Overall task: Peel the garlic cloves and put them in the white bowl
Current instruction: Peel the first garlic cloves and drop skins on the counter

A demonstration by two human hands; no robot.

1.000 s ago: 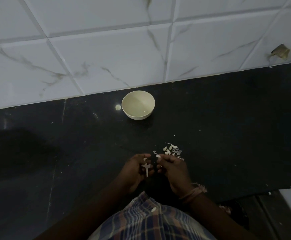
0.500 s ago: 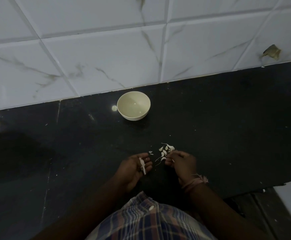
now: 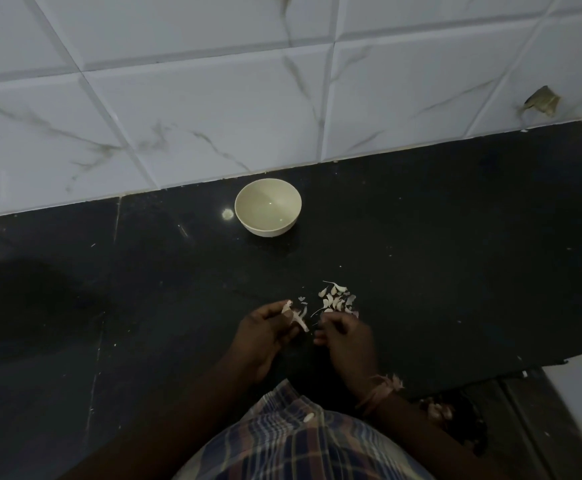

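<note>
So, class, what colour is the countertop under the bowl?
Black and glossy, the countertop shows best in the head view.

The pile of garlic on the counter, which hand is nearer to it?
Right. The right hand sits at the near edge of the garlic pile, fingertips about touching it. The left hand is off to the pile's left, holding a garlic clove.

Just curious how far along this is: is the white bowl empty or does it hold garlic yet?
Empty. The white bowl stands upright on the dark counter, and its pale inside shows no cloves.
</note>
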